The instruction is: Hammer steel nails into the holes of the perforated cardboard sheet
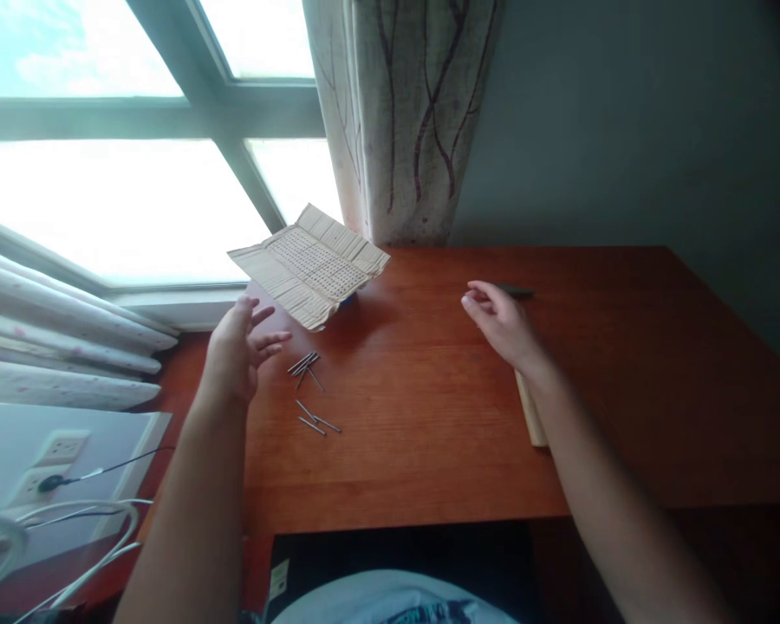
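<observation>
My left hand (pixel 243 347) is held over the left part of the table, fingers spread and nothing in them. Just beyond its fingertips is a creased brown cardboard sheet (pixel 315 264) with rows of small holes, tilted above the tabletop. A bit of something blue (pixel 349 299) shows beneath it. Several metal nails (pixel 307 366) lie loosely to the right of this hand, and a few more nails (pixel 318 422) lie nearer me. My right hand (pixel 499 325) is over a hammer, fingers bent, thumb apart and holding nothing. The hammer's dark head (pixel 516 292) and wooden handle (pixel 531 416) show around the hand and forearm.
The reddish-brown wooden table (pixel 422 468) spans the view. Behind it are a window (pixel 123 199), a patterned curtain (pixel 422 104) and a grey wall (pixel 611 130). At lower left, a wall socket (pixel 52 468) has a black plug, with white cables (pixel 117 520) near the table's side.
</observation>
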The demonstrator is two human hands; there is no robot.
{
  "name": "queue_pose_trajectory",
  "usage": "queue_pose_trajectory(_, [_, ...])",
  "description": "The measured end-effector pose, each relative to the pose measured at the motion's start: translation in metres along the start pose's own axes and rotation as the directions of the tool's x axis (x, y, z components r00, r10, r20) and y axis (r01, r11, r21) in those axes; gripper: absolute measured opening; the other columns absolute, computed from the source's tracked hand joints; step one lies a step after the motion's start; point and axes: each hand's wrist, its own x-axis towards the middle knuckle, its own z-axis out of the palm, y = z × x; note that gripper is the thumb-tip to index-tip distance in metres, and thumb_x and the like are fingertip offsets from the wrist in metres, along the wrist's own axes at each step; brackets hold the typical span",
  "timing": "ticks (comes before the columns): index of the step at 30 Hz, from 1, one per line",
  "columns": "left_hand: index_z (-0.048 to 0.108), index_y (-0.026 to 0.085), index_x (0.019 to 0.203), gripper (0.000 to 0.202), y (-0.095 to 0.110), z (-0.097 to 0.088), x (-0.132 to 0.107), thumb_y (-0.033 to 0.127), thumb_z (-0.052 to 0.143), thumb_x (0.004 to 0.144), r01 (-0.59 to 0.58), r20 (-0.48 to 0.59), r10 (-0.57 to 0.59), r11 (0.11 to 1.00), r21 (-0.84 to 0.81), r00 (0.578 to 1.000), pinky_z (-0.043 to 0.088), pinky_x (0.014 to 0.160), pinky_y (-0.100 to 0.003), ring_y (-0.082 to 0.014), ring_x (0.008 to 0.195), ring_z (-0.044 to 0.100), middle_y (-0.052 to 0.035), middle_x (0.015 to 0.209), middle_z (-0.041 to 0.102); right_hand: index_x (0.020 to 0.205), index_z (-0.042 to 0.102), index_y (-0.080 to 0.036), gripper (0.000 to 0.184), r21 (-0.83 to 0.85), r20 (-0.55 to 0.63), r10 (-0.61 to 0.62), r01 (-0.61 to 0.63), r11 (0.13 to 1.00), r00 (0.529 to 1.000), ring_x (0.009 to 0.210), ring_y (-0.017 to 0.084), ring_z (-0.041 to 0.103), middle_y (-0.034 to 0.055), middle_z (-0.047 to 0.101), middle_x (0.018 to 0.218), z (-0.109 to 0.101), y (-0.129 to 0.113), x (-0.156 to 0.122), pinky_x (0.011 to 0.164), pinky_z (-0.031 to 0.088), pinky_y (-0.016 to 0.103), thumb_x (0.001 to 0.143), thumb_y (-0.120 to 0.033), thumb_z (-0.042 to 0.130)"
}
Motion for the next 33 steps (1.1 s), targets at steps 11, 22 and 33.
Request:
queue_pose_trajectory(11, [0.059,0.02,0.122,0.048,-0.01,0.028,0.041,0.032,0.068,0.077,-0.103,0.188,0.117,0.991,-0.083,0.975,0.053,0.053,-0.023,-0.0133,0.066,0.064,-0.0075,0.109,0.067,0.117,0.064,-0.022,0.042,0.396,0.259,0.165,-0.26,0.881,0.952,0.077,0.015,0.068,0.008,0.069,0.115,0.059,-0.031,0.019,0.058,0.05,0.025,0.087,-0.052,0.063])
queue_pose_trajectory(22, [0.061,0.014,0.117,0.048,-0.008,0.036,0.033,0.029,0.072,0.073,-0.055,0.268,0.08,0.994,-0.099,0.96,0.058,0.071,-0.03,-0.0192,0.083,0.068,-0.0092,0.108,0.069,0.109,0.063,-0.023,0.043,0.624,0.374,0.319,-0.491,0.608,0.871,0.085,0.017,0.071,0.0084,0.072,0.115,0.071,-0.036,0.042,0.068,0.056,0.027,0.092,-0.061,0.054])
queue_pose_trajectory(33, [0.062,0.016,0.121,0.053,-0.019,0.082,-0.055,0.043,0.075,0.078,-0.004,0.524,0.013,1.0,-0.019,0.851,0.054,0.089,-0.037,-0.0318,0.116,0.063,-0.0114,0.124,0.069,0.111,0.07,-0.022,0.049,0.606,0.378,0.25,-0.443,0.661,0.891,0.104,0.025,0.069,0.0092,0.075,0.113,-0.009,-0.013,-0.001,0.084,0.055,0.038,0.095,-0.063,0.048])
